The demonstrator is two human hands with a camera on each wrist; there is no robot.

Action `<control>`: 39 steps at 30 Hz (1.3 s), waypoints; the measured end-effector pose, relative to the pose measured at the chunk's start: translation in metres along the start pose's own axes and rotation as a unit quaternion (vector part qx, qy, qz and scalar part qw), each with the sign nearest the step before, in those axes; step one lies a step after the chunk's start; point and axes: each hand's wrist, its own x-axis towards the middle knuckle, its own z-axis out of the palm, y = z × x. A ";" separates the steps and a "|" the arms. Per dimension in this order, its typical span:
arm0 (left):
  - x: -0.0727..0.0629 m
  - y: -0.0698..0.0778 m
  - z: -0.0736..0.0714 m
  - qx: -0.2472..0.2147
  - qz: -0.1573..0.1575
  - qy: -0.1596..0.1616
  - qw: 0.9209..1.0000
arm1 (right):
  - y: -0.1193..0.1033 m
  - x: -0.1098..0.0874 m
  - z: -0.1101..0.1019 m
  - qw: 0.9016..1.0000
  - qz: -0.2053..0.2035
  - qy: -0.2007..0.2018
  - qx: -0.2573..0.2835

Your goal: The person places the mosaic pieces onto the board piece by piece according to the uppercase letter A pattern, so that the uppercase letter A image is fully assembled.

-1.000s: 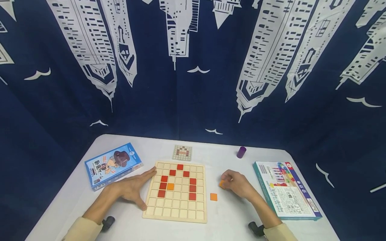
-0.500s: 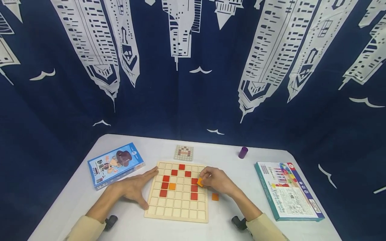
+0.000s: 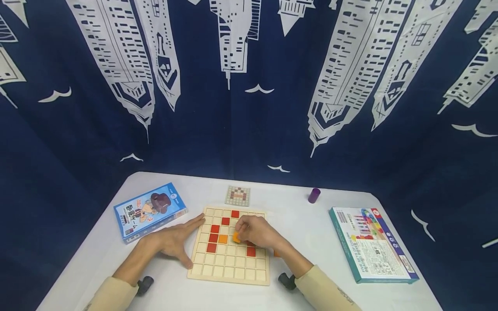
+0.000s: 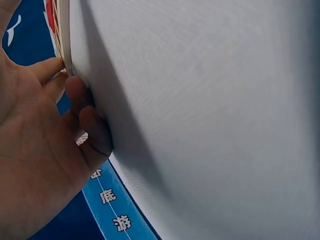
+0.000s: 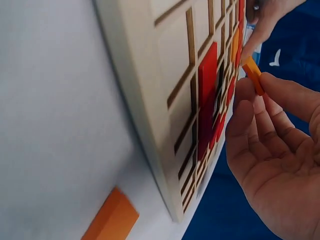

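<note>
A pale wooden grid board (image 3: 228, 273) lies on the white table, with several red square tiles (image 3: 213, 238) and an orange tile (image 3: 222, 239) set in its cells. My left hand (image 3: 171, 242) spreads thumb and fingers along the board's left edge, touching it. Over the middle of the board, my right hand (image 3: 258, 231) pinches a second orange tile (image 5: 253, 75) between thumb and fingertips, tilted and close above the cells. That hand covers some red tiles on the right side. Another orange tile (image 5: 111, 220) lies on the table right of the board, partly behind the right forearm in the head view.
Behind the board lies a small card (image 3: 237, 196) printed with a grid pattern. A blue game box (image 3: 149, 211) sits at left, and a white and teal box (image 3: 373, 246) at right. Towards the back right stands a purple cylinder (image 3: 314, 195). A dark blue curtain hangs behind.
My right hand has carried the pinched orange tile leftward, from the table right of the board to above its middle. The left hand stays at the board's left edge.
</note>
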 end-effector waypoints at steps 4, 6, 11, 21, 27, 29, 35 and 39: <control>0.001 0.000 0.000 -0.005 -0.006 0.001 1.000 | -0.003 0.005 0.007 1.000 -0.005 -0.009 -0.024; 0.002 0.000 0.000 -0.007 -0.007 0.002 1.000 | -0.005 0.007 0.010 0.999 -0.007 -0.010 -0.034; 0.003 0.000 0.001 -0.010 -0.009 0.002 1.000 | -0.008 0.008 0.013 0.998 -0.010 -0.008 -0.057; 0.003 0.000 0.000 -0.005 -0.004 0.005 1.000 | -0.009 0.011 0.014 0.997 -0.008 0.006 -0.080; 0.003 0.001 0.000 -0.006 -0.001 0.004 1.000 | -0.009 0.011 0.017 0.996 -0.006 0.010 -0.092; 0.003 0.000 0.001 -0.007 0.000 0.003 1.000 | -0.009 0.010 0.018 0.995 -0.006 0.011 -0.095; 0.002 0.000 0.000 -0.009 0.004 0.000 1.000 | -0.008 0.013 0.019 0.994 -0.006 0.013 -0.108; 0.002 0.000 0.000 -0.007 0.002 0.002 1.000 | -0.006 0.012 0.017 0.994 -0.006 0.012 -0.107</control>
